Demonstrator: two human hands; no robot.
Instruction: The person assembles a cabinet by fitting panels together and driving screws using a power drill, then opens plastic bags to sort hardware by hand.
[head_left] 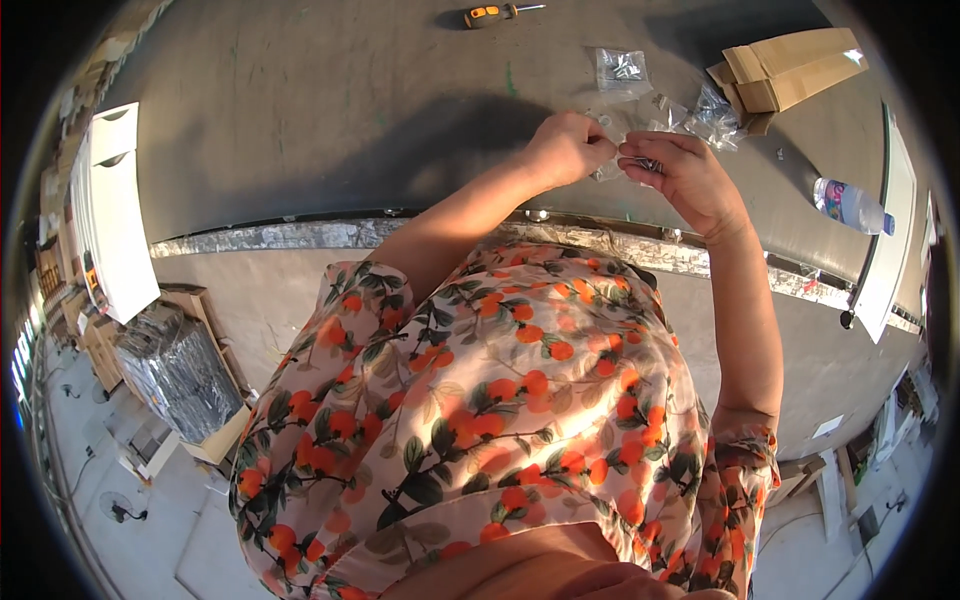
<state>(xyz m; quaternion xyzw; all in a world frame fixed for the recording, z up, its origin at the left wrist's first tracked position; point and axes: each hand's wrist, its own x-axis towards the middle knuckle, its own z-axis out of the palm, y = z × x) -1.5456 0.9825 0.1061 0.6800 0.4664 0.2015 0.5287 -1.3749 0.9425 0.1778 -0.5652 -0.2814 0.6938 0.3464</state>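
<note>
the small metal pieces (649,163) sit in your right hand (695,180), against its curled fingers and just right of your left hand (568,150); which way their long axis runs is too small to tell. your left fingers are pressed together, seemingly pinching clear plastic (612,126), their tips close against the right ones. on the counter (300,120), beyond your hands and nearer the right, you have three small bags (622,68), two crowded together, plus one cardboard box (790,75), one bottle (848,204) and one screwdriver (490,15). you can't count the metal pieces.
</note>
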